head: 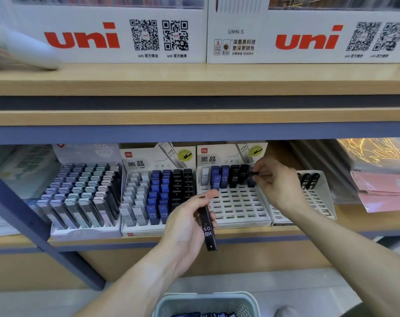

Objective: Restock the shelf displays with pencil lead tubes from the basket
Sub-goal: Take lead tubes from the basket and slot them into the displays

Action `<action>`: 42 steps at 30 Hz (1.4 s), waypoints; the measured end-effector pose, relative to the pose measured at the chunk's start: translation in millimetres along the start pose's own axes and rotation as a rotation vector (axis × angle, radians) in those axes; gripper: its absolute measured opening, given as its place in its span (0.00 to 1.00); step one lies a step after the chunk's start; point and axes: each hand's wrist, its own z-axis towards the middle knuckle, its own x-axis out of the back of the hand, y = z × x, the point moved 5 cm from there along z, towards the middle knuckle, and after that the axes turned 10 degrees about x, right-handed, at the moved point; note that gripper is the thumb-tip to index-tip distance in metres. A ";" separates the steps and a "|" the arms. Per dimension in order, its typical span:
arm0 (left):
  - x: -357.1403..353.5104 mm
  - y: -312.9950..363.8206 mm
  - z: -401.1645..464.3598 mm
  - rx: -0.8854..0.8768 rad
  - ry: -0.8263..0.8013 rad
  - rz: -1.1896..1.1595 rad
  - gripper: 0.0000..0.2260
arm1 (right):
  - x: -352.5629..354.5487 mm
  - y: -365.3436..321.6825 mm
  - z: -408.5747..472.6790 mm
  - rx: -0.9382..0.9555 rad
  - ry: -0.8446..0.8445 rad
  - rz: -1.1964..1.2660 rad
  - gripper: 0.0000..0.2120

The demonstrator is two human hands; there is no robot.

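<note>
My left hand [189, 223] grips a black lead tube [208, 229] marked HB 0.5, held in front of the lower shelf edge. My right hand [275, 179] pinches another black tube [253, 173] at the back right of a mostly bare white display tray [237, 207], whose back row holds a few white, blue and black tubes. A fuller white display tray [135, 228] of white, blue and black tubes stands to its left. The pale basket [205, 303] sits low in the view, with dark tubes inside.
A pastel-tube display [80, 197] stands at the far left of the lower shelf. A slotted tray [318, 197] with black tubes and pink folders [382, 191] lie to the right. White uni boxes [116, 37] fill the wooden shelf [194, 81] above. A blue-grey post [34, 223] slants at left.
</note>
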 end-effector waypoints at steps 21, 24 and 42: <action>0.8 5.1 -13.9 -0.005 0.011 -0.047 0.12 | -10.5 -21.0 1.7 -0.208 -0.110 0.055 0.10; 8.7 7.6 -14.9 -0.063 0.084 0.003 0.11 | -15.4 -53.0 -19.2 -0.449 -0.362 0.624 0.08; 4.7 0.1 -5.6 -0.102 0.128 0.347 0.14 | 7.3 -33.4 -10.0 -0.346 0.085 0.605 0.13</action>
